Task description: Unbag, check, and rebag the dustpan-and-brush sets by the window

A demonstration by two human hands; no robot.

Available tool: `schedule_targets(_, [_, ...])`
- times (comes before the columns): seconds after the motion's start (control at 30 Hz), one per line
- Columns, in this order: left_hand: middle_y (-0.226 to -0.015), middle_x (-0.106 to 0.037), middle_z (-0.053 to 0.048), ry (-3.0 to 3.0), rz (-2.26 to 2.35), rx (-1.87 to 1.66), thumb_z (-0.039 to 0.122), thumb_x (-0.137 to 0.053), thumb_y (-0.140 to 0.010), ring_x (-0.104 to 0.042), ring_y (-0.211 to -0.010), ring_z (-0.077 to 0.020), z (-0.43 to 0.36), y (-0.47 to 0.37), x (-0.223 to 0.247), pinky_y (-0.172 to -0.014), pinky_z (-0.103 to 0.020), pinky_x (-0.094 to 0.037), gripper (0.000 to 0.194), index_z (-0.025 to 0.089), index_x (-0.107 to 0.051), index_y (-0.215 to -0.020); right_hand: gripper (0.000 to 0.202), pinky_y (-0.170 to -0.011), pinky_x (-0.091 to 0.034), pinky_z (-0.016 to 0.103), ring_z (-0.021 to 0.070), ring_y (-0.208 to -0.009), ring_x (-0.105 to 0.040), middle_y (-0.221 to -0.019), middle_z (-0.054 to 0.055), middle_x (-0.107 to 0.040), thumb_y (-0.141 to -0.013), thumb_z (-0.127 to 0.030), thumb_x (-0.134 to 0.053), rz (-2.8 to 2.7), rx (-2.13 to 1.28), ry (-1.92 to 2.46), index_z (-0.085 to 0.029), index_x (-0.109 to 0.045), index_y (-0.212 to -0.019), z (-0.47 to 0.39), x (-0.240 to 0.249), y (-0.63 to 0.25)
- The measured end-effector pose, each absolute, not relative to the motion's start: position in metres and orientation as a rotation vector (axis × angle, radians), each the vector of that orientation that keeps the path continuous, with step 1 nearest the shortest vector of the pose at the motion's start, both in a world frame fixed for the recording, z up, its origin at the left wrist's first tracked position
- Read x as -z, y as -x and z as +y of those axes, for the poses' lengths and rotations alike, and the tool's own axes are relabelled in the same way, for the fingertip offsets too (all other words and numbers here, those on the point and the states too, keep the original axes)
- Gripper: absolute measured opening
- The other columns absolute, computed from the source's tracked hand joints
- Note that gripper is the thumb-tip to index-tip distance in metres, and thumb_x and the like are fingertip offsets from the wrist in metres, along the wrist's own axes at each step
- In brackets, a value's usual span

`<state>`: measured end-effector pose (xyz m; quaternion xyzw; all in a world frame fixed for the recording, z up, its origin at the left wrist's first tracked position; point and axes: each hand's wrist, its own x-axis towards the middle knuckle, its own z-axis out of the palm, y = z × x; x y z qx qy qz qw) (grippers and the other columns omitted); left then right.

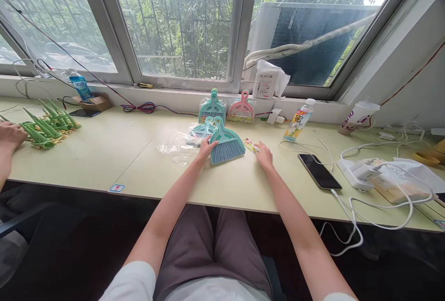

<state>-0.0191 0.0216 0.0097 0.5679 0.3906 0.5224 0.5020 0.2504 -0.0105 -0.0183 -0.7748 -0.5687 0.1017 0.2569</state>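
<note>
My left hand (pixel 206 148) grips the left edge of a teal mini dustpan (pixel 226 133) with a grey-bristled brush nested in it, tilted above the table. At the right, my right hand (pixel 264 155) has its fingers closed at the end of a small colourful label card (pixel 251 146) lying on the table. Behind my left hand lies another teal dustpan set (pixel 201 129), partly covered. Crumpled clear plastic wrapping (pixel 175 146) is to its left. A wrapped teal dustpan set (pixel 212 107) and a wrapped pink one (pixel 241 109) lean against the window ledge.
On the right are a drink bottle (pixel 299 119), a phone (pixel 319 171), a power strip (pixel 354 176) with looping white cables and a plastic cup (pixel 358 118). Green spiky plastic pieces (pixel 48 125) lie at the left near another person's hand (pixel 12 135). A tissue pack (pixel 267 80) stands on the ledge.
</note>
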Motion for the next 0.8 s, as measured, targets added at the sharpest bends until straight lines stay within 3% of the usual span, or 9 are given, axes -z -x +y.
schedule_targets(0.07, [-0.103,-0.067,-0.009,-1.369,0.949,-1.272,0.039,-0.071,-0.070,-0.063,-0.098,-0.0260,0.023,0.019,-0.008,-0.085,-0.038,-0.050,0.046,0.017,-0.059,-0.109,0.052,-0.107,-0.033,0.040,0.0268,-0.136,-0.033,-0.154,0.009,-0.028,-0.084,-0.013,-0.042,-1.456,-0.184,2.118,-0.018,-0.047,-0.136,-0.011,0.019,-0.252])
schedule_targets(0.13, [-0.103,-0.067,-0.009,-1.373,0.955,-1.288,0.039,-0.071,-0.069,-0.063,-0.099,-0.0262,0.024,0.019,-0.007,-0.085,-0.038,-0.049,0.046,0.018,-0.060,-0.108,0.051,-0.110,-0.026,0.045,0.0304,-0.140,-0.025,-0.153,0.017,-0.026,-0.086,-0.026,-0.050,-1.405,-0.096,2.173,-0.011,-0.046,-0.135,-0.010,0.020,-0.257])
schedule_targets(0.23, [-0.103,-0.066,-0.008,-1.376,0.965,-1.307,0.039,-0.071,-0.069,-0.062,-0.101,-0.0264,0.025,0.019,-0.007,-0.086,-0.038,-0.049,0.046,0.018,-0.060,-0.108,0.047,-0.108,-0.024,0.050,0.0346,-0.137,-0.026,-0.144,0.021,-0.038,-0.079,-0.040,-0.063,-1.432,-0.088,2.234,-0.012,-0.059,-0.117,-0.010,0.020,-0.269])
schedule_targets(0.37, [-0.110,-0.064,-0.009,-1.329,1.018,-1.335,0.039,-0.072,-0.070,-0.060,-0.106,-0.0272,0.023,0.021,-0.009,-0.087,-0.038,-0.048,0.056,0.020,-0.056,-0.120,0.029,-0.096,-0.038,0.040,0.0308,-0.119,-0.046,-0.117,0.017,-0.057,-0.072,-0.029,-0.067,-1.411,-0.215,2.180,-0.017,-0.065,-0.098,-0.006,0.021,-0.286])
schedule_targets(0.47, [-0.110,-0.064,-0.009,-1.301,1.070,-1.379,0.039,-0.073,-0.070,-0.060,-0.107,-0.0279,0.023,0.022,-0.010,-0.086,-0.037,-0.048,0.061,0.022,-0.053,-0.125,0.038,-0.092,-0.041,0.034,0.0271,-0.111,-0.051,-0.105,0.013,-0.059,-0.065,-0.020,-0.068,-1.343,-0.249,2.092,-0.016,-0.061,-0.102,-0.002,0.022,-0.293])
schedule_targets(0.63, [-0.097,-0.067,-0.008,-1.319,1.054,-1.434,0.042,-0.068,-0.071,-0.062,-0.094,-0.0243,0.030,0.024,-0.006,-0.085,-0.036,-0.047,0.037,0.018,-0.065,-0.098,0.057,-0.090,-0.044,0.033,0.0256,-0.110,-0.052,-0.106,0.012,-0.058,-0.058,-0.014,-0.070,-1.207,-0.343,2.036,-0.014,-0.055,-0.113,-0.002,0.017,-0.292])
schedule_targets(0.8, [-0.094,-0.067,-0.005,-1.285,1.031,-1.405,0.043,-0.069,-0.070,-0.062,-0.090,-0.0216,0.031,0.024,-0.004,-0.080,-0.032,-0.048,0.041,0.020,-0.060,-0.103,0.035,-0.089,-0.046,0.037,0.0235,-0.096,-0.060,-0.098,0.010,-0.066,-0.066,-0.017,-0.063,-1.052,-0.281,1.836,-0.017,-0.063,-0.101,-0.007,0.005,-0.284])
